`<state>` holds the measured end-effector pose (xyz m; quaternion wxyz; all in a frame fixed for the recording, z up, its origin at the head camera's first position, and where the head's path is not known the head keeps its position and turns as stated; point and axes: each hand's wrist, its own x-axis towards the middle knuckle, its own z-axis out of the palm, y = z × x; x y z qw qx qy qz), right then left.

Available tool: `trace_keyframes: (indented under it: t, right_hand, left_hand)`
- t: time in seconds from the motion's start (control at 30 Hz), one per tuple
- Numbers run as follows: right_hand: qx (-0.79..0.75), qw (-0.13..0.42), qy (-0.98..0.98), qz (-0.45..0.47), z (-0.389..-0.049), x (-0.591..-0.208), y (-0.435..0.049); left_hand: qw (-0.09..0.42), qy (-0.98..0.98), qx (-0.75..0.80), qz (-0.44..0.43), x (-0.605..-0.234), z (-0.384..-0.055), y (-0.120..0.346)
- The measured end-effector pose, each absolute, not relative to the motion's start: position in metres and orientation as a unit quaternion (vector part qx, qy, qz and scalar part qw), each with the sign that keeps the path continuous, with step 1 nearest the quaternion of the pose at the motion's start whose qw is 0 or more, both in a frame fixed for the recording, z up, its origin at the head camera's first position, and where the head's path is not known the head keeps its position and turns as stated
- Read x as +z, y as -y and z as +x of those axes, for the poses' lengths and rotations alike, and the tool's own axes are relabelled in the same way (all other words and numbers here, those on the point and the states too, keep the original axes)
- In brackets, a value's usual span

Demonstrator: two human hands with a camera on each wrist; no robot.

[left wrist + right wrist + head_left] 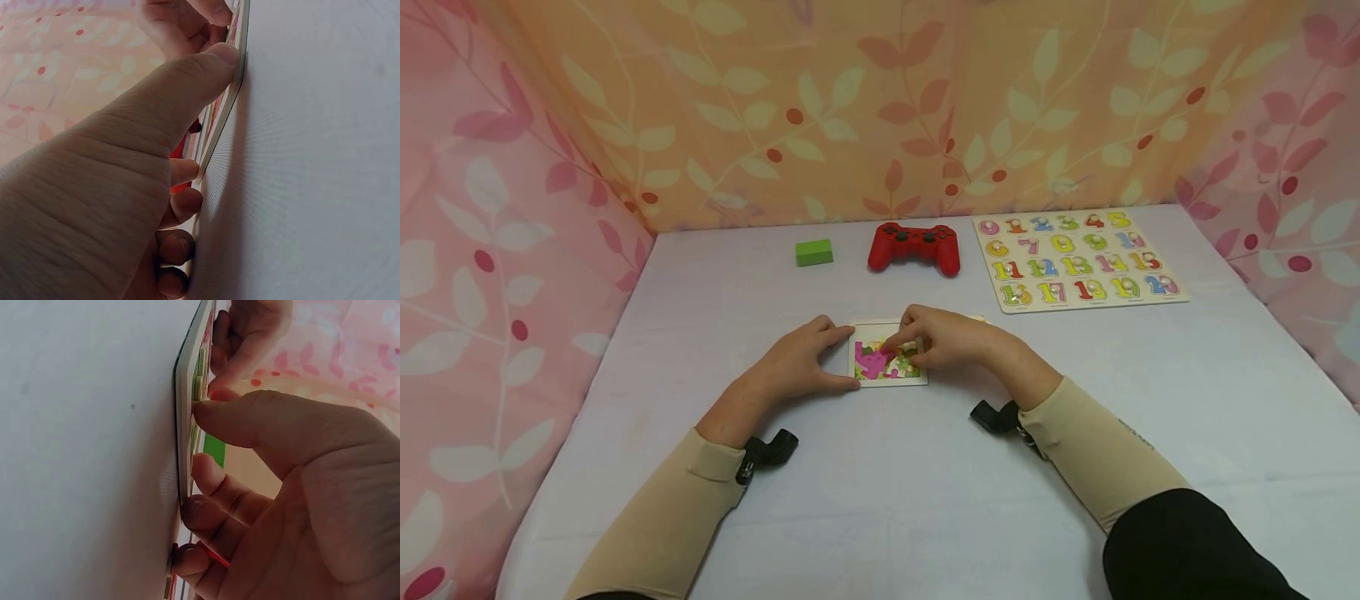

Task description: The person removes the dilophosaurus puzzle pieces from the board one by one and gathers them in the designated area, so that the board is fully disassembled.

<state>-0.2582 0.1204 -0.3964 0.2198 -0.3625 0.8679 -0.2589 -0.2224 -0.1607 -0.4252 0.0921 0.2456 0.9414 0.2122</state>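
Note:
A small jigsaw puzzle board [889,382] with a white frame lies on the table, its picture pink, green and yellow. My left hand [797,358] holds the board's left side, thumb at the near corner and index finger at the far one. Over the board's right half, my right hand [955,337] has curled fingers, index fingertip and thumb down at the pieces. In the right wrist view, the right thumb [231,419] meets slightly raised puzzle pieces [199,384]. Most of what lies between thumb and index finger is hidden.
Behind the board are a green block [814,252] and a red game controller [914,248]. A number puzzle board [1078,262] lies at the back right. A pale flat piece [979,318] shows beside the right hand. Patterned curtains [880,108] hang around the white-covered table [880,500].

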Motion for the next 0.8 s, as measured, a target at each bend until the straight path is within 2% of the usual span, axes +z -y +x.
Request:
trace_keyframes:
  t: [0.33,0.57,0.8]
  right_hand:
    - [-0.27,0.234,-0.854,-0.378,-0.2559,-0.3936,-0.122]
    - [-0.272,0.264,-0.846,-0.375,-0.2543,-0.393,-0.1233]
    - [-0.268,0.262,-0.852,-0.365,-0.2546,-0.393,-0.1233]
  left_hand:
    - [0.089,-0.943,0.212,0.242,-0.4256,-0.2224,0.1605]
    - [0.091,-0.941,0.215,0.244,-0.425,-0.2221,0.1604]
    - [0.092,-0.942,0.216,0.24,-0.4247,-0.2219,0.1604]
